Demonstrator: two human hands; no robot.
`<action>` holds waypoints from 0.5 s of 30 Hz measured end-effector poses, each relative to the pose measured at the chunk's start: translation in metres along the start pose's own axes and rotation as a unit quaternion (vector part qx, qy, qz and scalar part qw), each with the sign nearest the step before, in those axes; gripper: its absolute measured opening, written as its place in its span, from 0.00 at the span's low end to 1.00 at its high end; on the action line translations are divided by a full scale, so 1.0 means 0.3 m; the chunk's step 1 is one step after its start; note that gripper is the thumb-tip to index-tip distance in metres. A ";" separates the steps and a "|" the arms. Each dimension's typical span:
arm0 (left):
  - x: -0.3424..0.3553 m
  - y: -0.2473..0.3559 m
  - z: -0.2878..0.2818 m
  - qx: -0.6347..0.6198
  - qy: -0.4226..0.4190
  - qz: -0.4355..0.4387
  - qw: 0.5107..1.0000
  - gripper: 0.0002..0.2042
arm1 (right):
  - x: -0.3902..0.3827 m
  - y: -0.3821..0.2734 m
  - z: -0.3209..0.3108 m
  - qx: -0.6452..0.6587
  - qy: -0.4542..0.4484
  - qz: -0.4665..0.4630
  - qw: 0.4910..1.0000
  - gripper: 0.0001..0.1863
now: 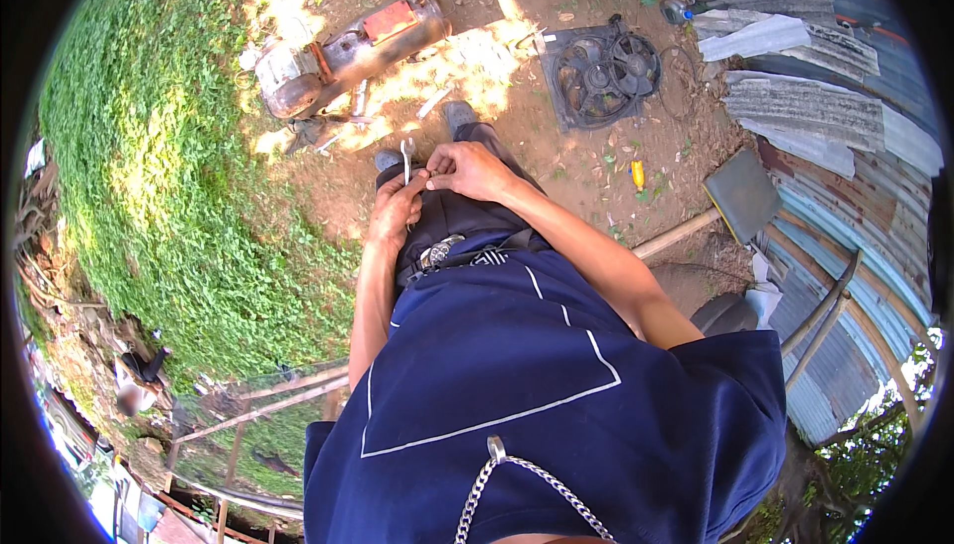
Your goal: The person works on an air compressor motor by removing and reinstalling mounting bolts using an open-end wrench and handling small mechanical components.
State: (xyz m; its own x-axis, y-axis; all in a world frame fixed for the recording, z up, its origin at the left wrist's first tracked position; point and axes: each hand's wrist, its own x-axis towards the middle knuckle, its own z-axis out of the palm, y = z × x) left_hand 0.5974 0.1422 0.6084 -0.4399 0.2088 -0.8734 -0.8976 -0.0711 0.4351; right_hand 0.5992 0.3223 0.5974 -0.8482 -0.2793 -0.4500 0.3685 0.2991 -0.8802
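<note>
My left hand [399, 201] is closed on a silver open-ended spanner [406, 155], whose jaw points up past my fingers. My right hand [465, 170] is pinched beside it, its fingertips meeting those of my left hand over some small thing I cannot make out. Both hands are in front of my dark trousers [427, 221]. Beyond them, a long rusty metal cylinder [348, 57] with a red plate lies on the sunlit dirt. A black radiator fan assembly [601, 75] lies to the right of it.
Grass [149, 176] slopes along the left. A yellow bottle [638, 176] lies on the dirt. Corrugated sheets [805, 117], wooden poles and a dark square panel [740, 196] line the right. A mesh fence [238, 415] and a person [139, 382] are at the lower left.
</note>
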 end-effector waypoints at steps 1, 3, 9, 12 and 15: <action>0.002 -0.005 -0.004 0.012 0.000 0.002 1.000 0.09 | -0.003 0.005 0.002 0.000 0.003 -0.005 1.000 0.13; 0.004 -0.016 -0.012 0.036 -0.001 0.005 0.999 0.09 | -0.011 0.014 0.008 -0.001 0.009 -0.015 1.000 0.13; -0.010 0.008 -0.010 0.053 0.014 0.024 0.998 0.09 | -0.008 -0.016 0.018 -0.011 0.009 -0.054 0.998 0.13; -0.011 0.023 -0.040 0.038 0.029 0.037 0.998 0.09 | 0.013 -0.051 0.041 -0.035 0.025 -0.073 0.996 0.12; -0.023 0.040 -0.077 0.009 0.048 0.056 0.997 0.08 | 0.036 -0.091 0.086 -0.062 0.041 -0.099 0.992 0.11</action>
State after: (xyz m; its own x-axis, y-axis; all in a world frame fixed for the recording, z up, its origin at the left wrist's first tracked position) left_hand 0.5890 0.1174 0.6145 -0.5388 0.1059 -0.8358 -0.8424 -0.0710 0.5341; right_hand 0.5898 0.2877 0.6126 -0.9292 -0.2698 -0.2524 0.1464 0.3583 -0.9221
